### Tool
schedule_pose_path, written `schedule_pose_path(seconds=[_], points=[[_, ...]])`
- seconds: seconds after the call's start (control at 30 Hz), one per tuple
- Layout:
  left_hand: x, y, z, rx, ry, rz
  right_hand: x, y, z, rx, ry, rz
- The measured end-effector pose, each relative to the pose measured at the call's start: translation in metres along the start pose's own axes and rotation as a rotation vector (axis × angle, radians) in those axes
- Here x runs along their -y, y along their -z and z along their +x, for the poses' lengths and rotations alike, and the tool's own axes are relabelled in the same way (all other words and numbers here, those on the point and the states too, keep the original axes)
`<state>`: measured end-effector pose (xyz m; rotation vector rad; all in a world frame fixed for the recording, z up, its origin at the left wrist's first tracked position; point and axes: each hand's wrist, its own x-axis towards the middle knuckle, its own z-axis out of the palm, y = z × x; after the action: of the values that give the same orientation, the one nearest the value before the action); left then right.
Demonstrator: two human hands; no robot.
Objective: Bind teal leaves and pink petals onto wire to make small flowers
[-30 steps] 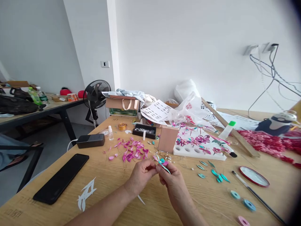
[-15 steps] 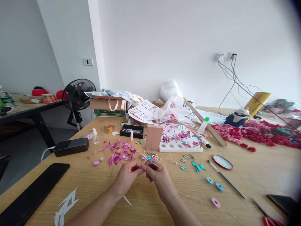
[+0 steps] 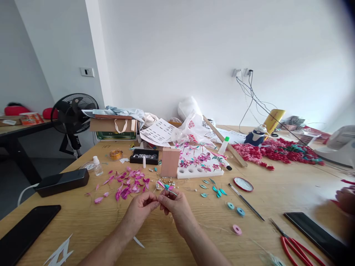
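My right hand [image 3: 176,207] is closed on a small flower sprig [image 3: 166,187] of pink and teal petals, which sticks up above its fingers. My left hand [image 3: 142,207] is pinched shut right beside it, fingertips touching those of my right hand. Whatever the left fingertips grip is too small to make out. Loose pink petals [image 3: 126,184] are spread beyond my left hand, and small pearl beads [image 3: 171,182] lie just past the sprig. Teal petals [image 3: 219,192] and several thread spools, one of them pink [image 3: 237,229], lie to the right of my hands.
A wooden block [image 3: 169,162] stands ahead, beside a white foam holder [image 3: 199,172] with finished flowers behind. Red-handled scissors [image 3: 296,245], a brush [image 3: 246,201] and a black phone [image 3: 310,231] lie right. Another person's hand [image 3: 346,197] shows at the right edge. A power bank [image 3: 63,181] sits left.
The view has turned to the right, bringing the scissors and another person's hand into sight. My hands stay together at the sprig with nearly the same grip.
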<state>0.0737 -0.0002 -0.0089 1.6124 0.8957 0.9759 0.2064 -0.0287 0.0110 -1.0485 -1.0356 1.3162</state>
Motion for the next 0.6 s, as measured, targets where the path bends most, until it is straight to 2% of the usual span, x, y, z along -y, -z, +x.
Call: schedule_pose_path(seconds=[0.23,0.6], points=[[-0.002,0.000,0.000,0.019,0.038,-0.028,0.002,0.002,0.001,0.056,-0.042,-0.021],[-0.013,-0.001,-0.001,-0.004,0.104,-0.007,0.000,0.006,0.003,0.054,-0.074,-0.069]])
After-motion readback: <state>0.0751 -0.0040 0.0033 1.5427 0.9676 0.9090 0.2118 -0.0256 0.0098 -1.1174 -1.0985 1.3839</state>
